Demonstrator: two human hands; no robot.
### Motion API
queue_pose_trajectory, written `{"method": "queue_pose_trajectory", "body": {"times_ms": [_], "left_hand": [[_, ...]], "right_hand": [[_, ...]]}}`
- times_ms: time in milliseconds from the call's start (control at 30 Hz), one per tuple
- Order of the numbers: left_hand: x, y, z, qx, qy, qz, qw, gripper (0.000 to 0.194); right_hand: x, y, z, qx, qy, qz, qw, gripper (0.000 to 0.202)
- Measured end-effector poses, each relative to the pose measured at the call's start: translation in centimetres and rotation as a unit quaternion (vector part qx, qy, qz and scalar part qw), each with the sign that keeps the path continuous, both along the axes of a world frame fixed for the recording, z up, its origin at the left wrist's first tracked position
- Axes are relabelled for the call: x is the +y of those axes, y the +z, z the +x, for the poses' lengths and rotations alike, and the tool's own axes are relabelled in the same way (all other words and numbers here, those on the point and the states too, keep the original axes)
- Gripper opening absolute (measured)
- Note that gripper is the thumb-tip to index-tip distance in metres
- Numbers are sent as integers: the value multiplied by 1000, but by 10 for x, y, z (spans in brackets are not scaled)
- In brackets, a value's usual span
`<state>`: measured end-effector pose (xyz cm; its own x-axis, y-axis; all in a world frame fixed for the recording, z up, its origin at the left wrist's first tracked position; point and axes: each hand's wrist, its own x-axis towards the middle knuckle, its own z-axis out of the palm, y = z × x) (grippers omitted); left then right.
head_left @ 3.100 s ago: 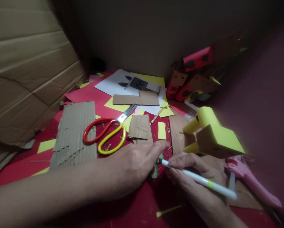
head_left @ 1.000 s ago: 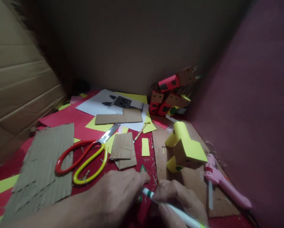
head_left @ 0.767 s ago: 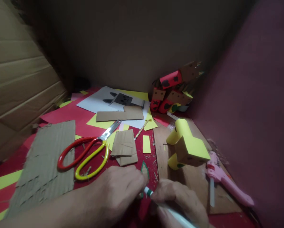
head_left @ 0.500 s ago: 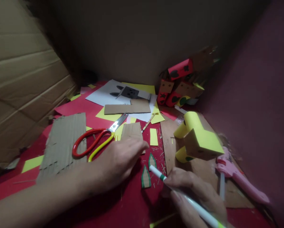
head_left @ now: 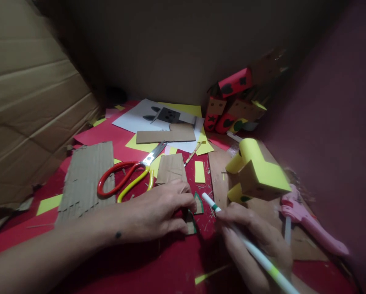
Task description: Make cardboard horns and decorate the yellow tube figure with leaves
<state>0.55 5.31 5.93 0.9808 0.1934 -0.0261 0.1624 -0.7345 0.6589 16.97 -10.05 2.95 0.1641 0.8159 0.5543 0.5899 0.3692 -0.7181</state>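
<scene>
My left hand reaches over a small pointed cardboard piece with a green edge, its thumb and fingers apart around it. The hand covers part of this piece, which lies flat on the red surface. Just beyond the fingertips is a second green-edged pointed piece. My right hand grips a white marker with a green band, its tip end pointing up and left, clear of the pieces.
Scissors with red and yellow handles lie left of centre, beside corrugated cardboard. A yellow box figure and a pink glue gun are on the right. Red decorated tubes stand at the back, near paper sheets.
My left hand has moved down and slightly right, from above the plain cardboard piece onto the nearer green-edged piece. The right hand keeps its marker, shifted slightly right. The view has shifted a little.
</scene>
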Motion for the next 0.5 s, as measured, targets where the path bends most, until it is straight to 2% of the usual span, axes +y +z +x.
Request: {"method": "queue_pose_trajectory", "body": {"times_ms": [133, 267, 400, 500], "left_hand": [[-2, -4, -1, -20, 2, 23, 1000, 19], [-6, -6, 0, -18, 12, 55, 998, 29], [-11, -8, 1, 11, 27, 97, 995, 29], [-12, -9, 1, -4, 24, 109, 994, 28]], "right_hand": [[3, 0, 3, -53, 23, -13, 998, 28], [6, -4, 2, -56, -1, -9, 998, 27], [8, -5, 1, -68, -9, -2, 998, 25], [8, -4, 1, -88, -6, -4, 996, 24]]}}
